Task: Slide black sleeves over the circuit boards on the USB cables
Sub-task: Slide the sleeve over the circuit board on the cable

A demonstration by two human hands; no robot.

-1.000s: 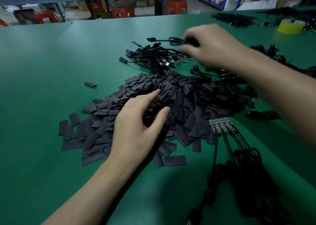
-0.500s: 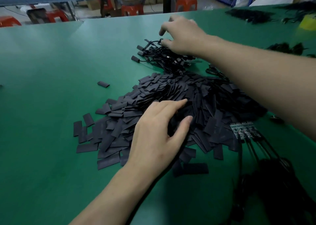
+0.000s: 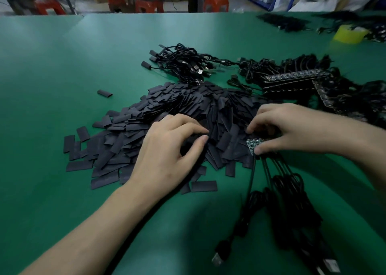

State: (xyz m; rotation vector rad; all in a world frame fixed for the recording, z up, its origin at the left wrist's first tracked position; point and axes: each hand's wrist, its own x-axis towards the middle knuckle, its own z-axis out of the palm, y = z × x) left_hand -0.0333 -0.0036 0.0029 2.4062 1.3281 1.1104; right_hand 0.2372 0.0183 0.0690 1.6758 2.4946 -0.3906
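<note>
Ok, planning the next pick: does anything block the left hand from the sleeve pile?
Nothing visible: the left hand rests on the sleeve pile, thumb and forefinger pinching into it. The right hand holds the circuit boards.

the table (image 3: 62,191) is an even green across the frame, and the sleeves (image 3: 188,107) heaped at its centre are plain matt charcoal black. right of centre the circuit boards (image 3: 253,142) are dark green, speckled with rows of pale dots, and the cables (image 3: 292,191) at lower right are black with silvery plugs (image 3: 217,260). at upper right is a yellow roll (image 3: 347,34), along the top edge red stools (image 3: 216,3).
</note>
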